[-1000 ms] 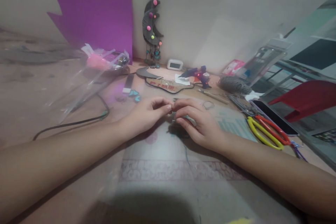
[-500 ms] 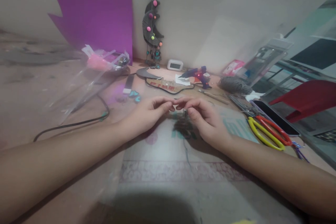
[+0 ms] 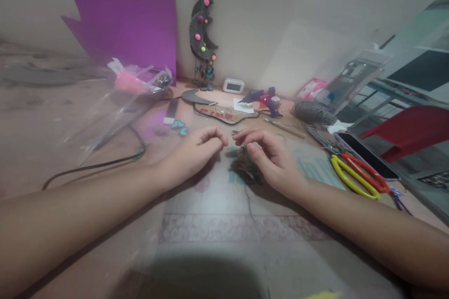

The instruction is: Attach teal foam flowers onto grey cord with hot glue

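My left hand (image 3: 208, 147) is over the middle of the table, fingertips pinched together; whatever lies between them is hidden or too small to make out. Facing it across a small gap is my right hand (image 3: 268, 152), its thumb and fingers curled in a pinch. From that pinch hangs a small, blurred dark bundle of strands (image 3: 243, 166), greyish at the top. A thin dark strand (image 3: 249, 203) lies on the printed sheet (image 3: 210, 229) below it.
Behind my hands are a dark glue gun (image 3: 264, 100) with a red light, a grey crescent (image 3: 196, 98) and a small clock (image 3: 233, 86). Scissors with yellow and red handles (image 3: 354, 180), a phone (image 3: 366, 156) and grey yarn (image 3: 312, 112) lie right. A black cable (image 3: 94, 166) runs left.
My hands have parted: the left fingertips, which met the right ones, have drawn back slightly to the left. The right hand stays nearly in place with the dark bundle.
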